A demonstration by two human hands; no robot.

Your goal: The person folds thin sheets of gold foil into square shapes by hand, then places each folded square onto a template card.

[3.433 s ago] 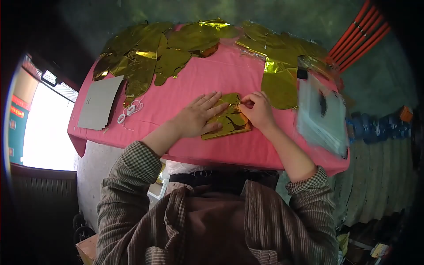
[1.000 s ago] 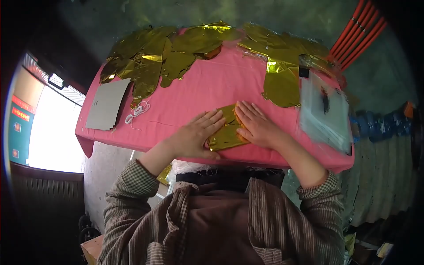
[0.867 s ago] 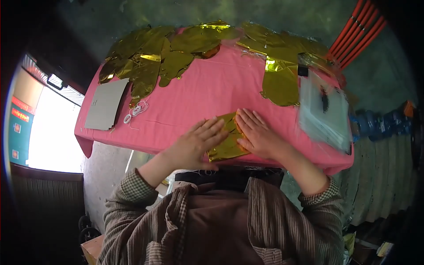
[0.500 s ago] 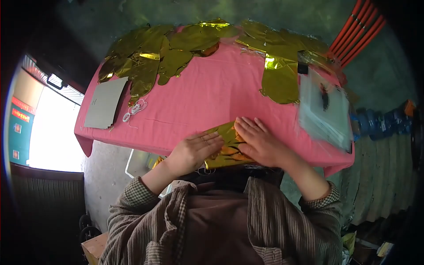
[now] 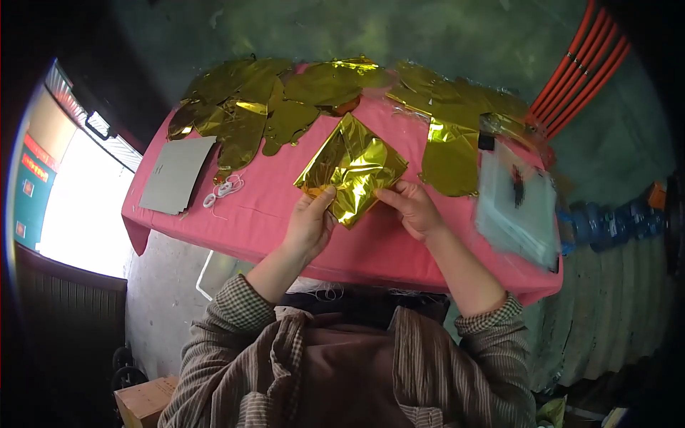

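A square of shiny gold foil [image 5: 360, 167], slightly crumpled, is held up with one corner pointing away from me, over the pink cloth [image 5: 285, 228] of the table. My left hand [image 5: 312, 221] pinches its lower left edge between thumb and fingers. On the lower right edge, my right hand [image 5: 414, 207] grips it the same way. The foil hides the cloth behind it.
Flat gold foil shapes [image 5: 242, 132] lie along the far side. Grey card sheets [image 5: 177, 175] and white string [image 5: 227, 187] are at the left. Clear plastic sleeves [image 5: 517, 203] lie at the right. Beyond the table, red tubes [image 5: 581, 71] and blue bottles [image 5: 606, 225] stand out.
The foil has moved from flat under my hands at the near table edge to up and forward. Both hands have gone from pressing on it to gripping its lower edges.
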